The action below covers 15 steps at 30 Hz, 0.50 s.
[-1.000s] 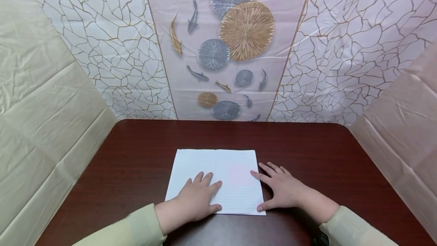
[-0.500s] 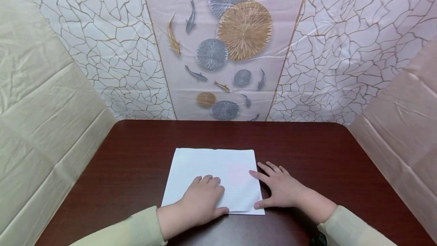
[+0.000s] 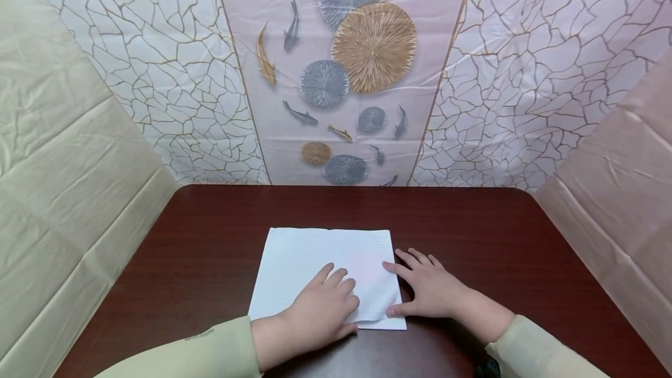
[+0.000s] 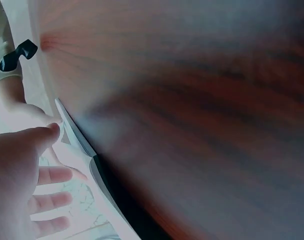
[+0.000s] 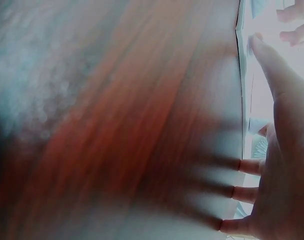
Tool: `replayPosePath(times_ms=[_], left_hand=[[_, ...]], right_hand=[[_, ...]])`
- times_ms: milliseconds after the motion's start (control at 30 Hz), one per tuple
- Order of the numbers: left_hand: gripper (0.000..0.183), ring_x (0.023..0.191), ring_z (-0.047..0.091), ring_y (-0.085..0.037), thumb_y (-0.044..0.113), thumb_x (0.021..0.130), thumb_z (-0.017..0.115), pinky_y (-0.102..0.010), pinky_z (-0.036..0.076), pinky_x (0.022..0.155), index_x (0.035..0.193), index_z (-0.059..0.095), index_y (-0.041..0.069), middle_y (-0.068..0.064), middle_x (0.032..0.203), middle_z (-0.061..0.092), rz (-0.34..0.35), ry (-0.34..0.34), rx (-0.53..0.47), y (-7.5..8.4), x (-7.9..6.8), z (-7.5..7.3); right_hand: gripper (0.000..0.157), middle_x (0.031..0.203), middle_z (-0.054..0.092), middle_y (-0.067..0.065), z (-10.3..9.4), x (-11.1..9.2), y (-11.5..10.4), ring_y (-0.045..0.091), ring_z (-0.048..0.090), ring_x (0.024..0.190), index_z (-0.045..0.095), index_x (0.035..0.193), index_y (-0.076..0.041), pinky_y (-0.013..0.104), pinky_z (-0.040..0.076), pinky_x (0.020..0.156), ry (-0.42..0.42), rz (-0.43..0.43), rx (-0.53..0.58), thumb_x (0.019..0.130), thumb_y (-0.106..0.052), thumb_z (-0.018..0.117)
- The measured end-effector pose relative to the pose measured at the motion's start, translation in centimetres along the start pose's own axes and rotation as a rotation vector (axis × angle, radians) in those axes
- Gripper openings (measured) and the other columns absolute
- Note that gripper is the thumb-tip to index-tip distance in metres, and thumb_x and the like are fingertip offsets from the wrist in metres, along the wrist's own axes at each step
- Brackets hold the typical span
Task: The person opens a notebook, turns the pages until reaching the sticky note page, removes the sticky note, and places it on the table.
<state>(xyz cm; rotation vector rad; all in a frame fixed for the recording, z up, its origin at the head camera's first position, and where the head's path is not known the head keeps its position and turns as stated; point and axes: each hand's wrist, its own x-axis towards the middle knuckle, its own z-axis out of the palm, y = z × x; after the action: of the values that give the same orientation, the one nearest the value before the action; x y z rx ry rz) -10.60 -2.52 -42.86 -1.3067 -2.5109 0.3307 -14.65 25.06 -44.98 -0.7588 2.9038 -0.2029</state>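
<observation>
An open lined notebook (image 3: 299, 255) lies on the dark table. My left hand (image 3: 317, 311) is over the lower middle of its pages, fingers extended and loosely bent, thumb near the bottom edge. Close to the right edge is my right hand (image 3: 433, 291), its fingers spread; the index finger and thumb reach onto the page while the other fingers rest on the table. Between the hands, the lower right part of the page bulges, its bottom edge slightly raised. In the left wrist view the notebook edge (image 4: 77, 131) shows beyond my left thumb.
The reddish-brown table (image 3: 210, 261) extends around the notebook on all sides. A patterned cloth (image 3: 178, 74) hangs behind its far edge, and beige cloth (image 3: 68, 191) borders the left side. A black band (image 3: 489, 367) sits at the right cuff.
My left hand has slid rightward across the pages, and the lower right page has begun to curve up beside it. My right hand has stayed nearly still.
</observation>
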Motion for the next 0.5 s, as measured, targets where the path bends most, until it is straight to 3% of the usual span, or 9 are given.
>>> replayPosePath(times_ms=[233,500], left_hand=[[0.026,0.125,0.051,-0.027,0.050,0.091,0.063,-0.050,0.035,0.110,0.097,0.069,0.025,0.001,0.120,0.063,0.033,-0.038,-0.025,0.16,0.36,-0.17],[0.015,0.122,0.052,-0.025,0.038,0.091,0.065,-0.047,0.036,0.109,0.089,0.072,0.025,0.004,0.115,0.064,0.040,0.001,-0.023,0.48,0.50,0.13]], right_hand=[[0.098,0.155,0.037,0.015,0.01,-0.02,-0.14,0.044,0.032,0.141,0.046,0.149,-0.030,0.069,0.030,0.104,0.010,-0.006,0.002,0.072,-0.090,0.050],[0.100,0.156,0.036,0.015,-0.11,-0.13,-0.08,0.044,0.031,0.141,0.044,0.150,-0.030,0.069,0.030,0.104,0.006,-0.013,-0.011,0.071,-0.090,0.051]])
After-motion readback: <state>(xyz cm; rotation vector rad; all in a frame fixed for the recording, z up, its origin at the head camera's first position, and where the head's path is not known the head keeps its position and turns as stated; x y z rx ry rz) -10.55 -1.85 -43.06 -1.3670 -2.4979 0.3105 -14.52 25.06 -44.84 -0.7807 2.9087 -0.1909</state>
